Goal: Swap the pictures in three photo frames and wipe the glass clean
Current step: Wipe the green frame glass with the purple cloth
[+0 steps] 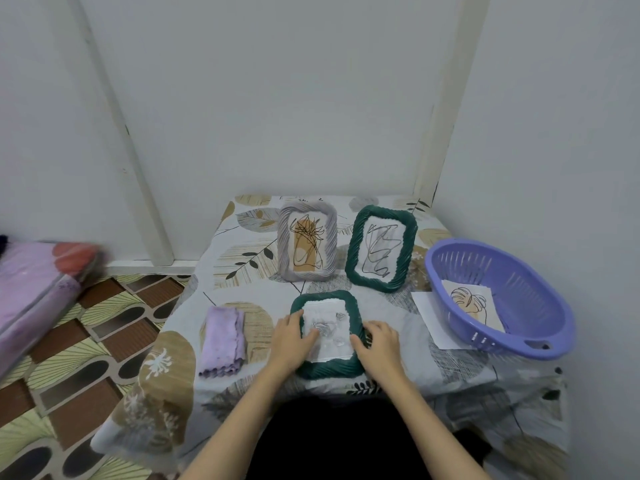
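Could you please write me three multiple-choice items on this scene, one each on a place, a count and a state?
1. Where is the cloth?
A) left of the flat frame
B) in the basket
C) on the floor

2. How many frames are green?
A) one
B) two
C) three

3. How does the grey frame stand?
A) flat
B) upright
C) face down

Answers:
1 A, it lies beside the left hand.
2 B, the flat one and the rear right one.
3 B, its picture faces the camera.

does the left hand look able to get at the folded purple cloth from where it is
Probably yes: the folded purple cloth lies just left of the left hand, with only bare tablecloth between them.
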The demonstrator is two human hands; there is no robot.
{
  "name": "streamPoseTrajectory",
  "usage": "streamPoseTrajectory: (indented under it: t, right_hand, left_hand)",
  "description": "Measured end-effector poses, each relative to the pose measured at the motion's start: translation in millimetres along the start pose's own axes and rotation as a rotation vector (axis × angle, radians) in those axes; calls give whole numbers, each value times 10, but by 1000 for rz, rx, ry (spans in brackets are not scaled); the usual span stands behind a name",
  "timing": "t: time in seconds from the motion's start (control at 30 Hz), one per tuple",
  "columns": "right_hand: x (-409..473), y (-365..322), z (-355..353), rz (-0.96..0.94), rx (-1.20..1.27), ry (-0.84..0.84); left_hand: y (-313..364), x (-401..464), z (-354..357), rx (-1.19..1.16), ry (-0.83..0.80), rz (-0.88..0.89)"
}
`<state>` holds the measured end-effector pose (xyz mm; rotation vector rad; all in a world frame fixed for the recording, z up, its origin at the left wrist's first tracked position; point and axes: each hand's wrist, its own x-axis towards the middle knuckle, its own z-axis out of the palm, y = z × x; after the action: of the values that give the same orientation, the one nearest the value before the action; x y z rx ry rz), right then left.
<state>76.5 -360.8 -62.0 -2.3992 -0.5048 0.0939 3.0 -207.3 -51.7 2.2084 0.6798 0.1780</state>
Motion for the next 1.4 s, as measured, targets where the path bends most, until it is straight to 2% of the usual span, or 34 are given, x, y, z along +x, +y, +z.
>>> streamPoseTrajectory:
  t: [0.07,0.17,0.23,0.33,0.5,0.67,0.93,1.17,1.4]
  right_hand:
    - [-24,-33,-40,31,269,15]
    - [-69,-88,-109,123,750,-25]
    - [-97,-130,-197,117,894,-61]
    - [-103,-232,-375,23,992,-139]
    - [-12,-533,-602,-67,1089,-322]
    - [151,-907,-612,-145,1111,-414]
    - [551,-1407,-427,-263,1101,-377]
    - [1059,-1834,-76,-470,1062,-370]
    - [1626,-2073,456,-405,1034,-380]
  left_hand:
    - [51,1,-12,-205,64,-34]
    - [97,-15,-128,-658,126,-81]
    - [109,-40,-259,-818,135,-70]
    - [160,-76,-480,-937,91,30]
    - [287,-133,-874,-999,42,199]
    - [241,-122,-1199,-965,29,286]
    - [15,79,-1519,-920,25,340]
    - [-282,565,-1764,-960,137,303]
    - [-570,1084,-1897,-943,240,251]
